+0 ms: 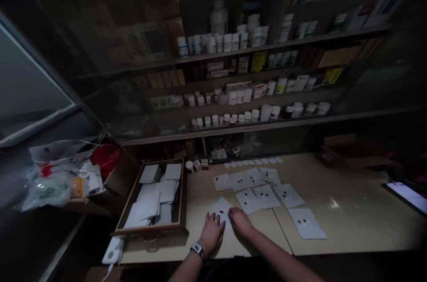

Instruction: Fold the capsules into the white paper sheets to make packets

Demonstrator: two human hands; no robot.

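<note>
A white paper square [223, 204] with small dark red pills [222, 211] on it lies at the table's front, between my two hands. My left hand [213, 231], with a watch [197, 249] on its wrist, rests at the paper's left edge, fingers stretched out and slightly apart. At the right edge, my right hand [241, 222] has its fingers curled in and closed on the paper; its fingertips are partly hidden. More paper squares [249, 205] lie flat behind and to the right, each bearing a few red and pale pills. Behind these runs a row of small white pieces [255, 163].
Left of my hands is a wooden drawer [184, 215] of white papers [148, 204]. Small medicine boxes [204, 164] stand behind it. Shelves of white bottles [227, 42] rise at the back. A cardboard box [340, 142] and lit phone [408, 196] lie right; plastic bags [50, 188] far left.
</note>
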